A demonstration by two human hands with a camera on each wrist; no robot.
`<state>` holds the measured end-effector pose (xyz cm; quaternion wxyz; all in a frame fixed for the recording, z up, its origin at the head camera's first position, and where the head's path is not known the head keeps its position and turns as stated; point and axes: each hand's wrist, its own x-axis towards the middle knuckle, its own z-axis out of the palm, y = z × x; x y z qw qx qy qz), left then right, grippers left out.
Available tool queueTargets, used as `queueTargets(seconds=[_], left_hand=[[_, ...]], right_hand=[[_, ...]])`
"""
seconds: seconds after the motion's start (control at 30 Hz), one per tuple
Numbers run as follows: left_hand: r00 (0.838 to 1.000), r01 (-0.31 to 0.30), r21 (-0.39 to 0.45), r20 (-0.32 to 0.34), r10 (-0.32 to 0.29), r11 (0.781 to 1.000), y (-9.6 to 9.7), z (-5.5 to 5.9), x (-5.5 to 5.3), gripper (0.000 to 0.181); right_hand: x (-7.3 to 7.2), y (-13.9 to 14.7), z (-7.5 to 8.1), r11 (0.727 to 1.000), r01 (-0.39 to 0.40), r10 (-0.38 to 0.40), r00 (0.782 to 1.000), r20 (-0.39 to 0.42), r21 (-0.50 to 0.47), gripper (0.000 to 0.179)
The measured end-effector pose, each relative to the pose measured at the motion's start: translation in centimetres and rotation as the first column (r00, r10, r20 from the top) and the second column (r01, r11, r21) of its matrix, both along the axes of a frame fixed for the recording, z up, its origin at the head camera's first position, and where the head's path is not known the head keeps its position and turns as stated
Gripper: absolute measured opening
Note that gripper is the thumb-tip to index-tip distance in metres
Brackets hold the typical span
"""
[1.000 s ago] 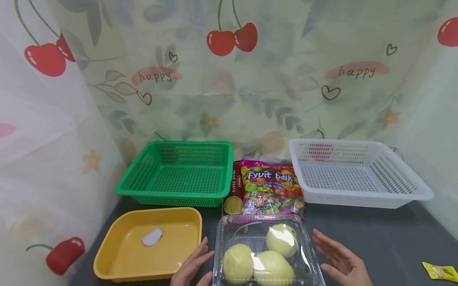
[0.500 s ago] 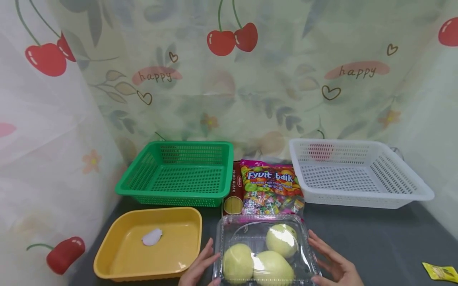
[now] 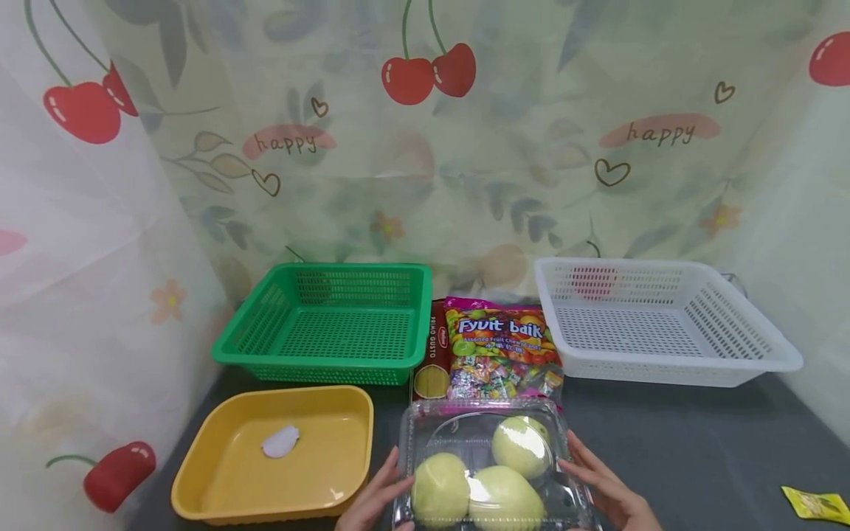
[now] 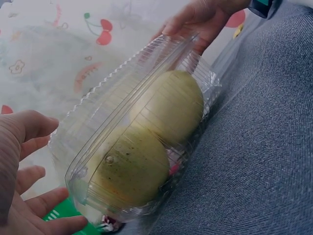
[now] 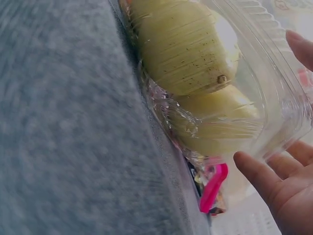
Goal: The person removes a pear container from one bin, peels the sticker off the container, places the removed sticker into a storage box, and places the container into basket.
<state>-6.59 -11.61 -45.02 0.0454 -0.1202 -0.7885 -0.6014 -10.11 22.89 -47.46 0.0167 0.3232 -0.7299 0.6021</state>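
Note:
A clear hinged plastic box (image 3: pixel 458 428) stands at the front middle of the table, shut over three pale yellow-green round fruits (image 3: pixel 506 495). My left hand (image 3: pixel 372 500) is at its left side, fingers spread and fairly straight. On the opposite side my right hand (image 3: pixel 614 494) lies along the wall, with fingertips at it. In the left wrist view, the thumb and fingers (image 4: pixel 51 200) stand around the near corner of the box (image 4: pixel 83 132); contact is hard to judge. The right wrist view has straight fingers (image 5: pixel 259 174) beside the box (image 5: pixel 276 83).
A yellow tub (image 3: pixel 292 490) with a small white piece (image 3: pixel 280 442) sits left. Behind are a green basket (image 3: pixel 352 332), a candy bag (image 3: pixel 502 346), a dark red pack (image 3: pixel 432 383) and a white basket (image 3: pixel 624 332). A small yellow packet (image 3: pixel 815 505) lies far right.
Both hands have moved inward, from a little apart to the sides of the plastic box. The box and fruits stay in place.

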Motion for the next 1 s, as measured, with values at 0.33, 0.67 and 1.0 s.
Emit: queueTargets(seconds=[0.33, 0.67, 1.0], left_hand=[[0.998, 0.048, 0.093, -0.042, -0.045, 0.994, 0.2, -0.4, 0.0, 0.041], [0.993, 0.108, 0.121, 0.039, -0.114, 0.987, -0.1, -0.6, -0.2, 0.044], [0.954, 0.296, 0.222, -0.107, -0.278, 0.929, -0.9, -2.1, -1.0, 0.042]], right_hand=[[-0.2, -0.5, -0.4, 0.997, -0.054, 0.048, 0.994, -0.102, -0.061, 0.063], [0.1, -1.2, -0.5, 0.997, 0.021, -0.027, 0.997, -0.077, -0.079, 0.058], [0.7, -2.0, -0.2, 0.987, 0.141, -0.144, 0.989, -0.037, -0.074, 0.052]])
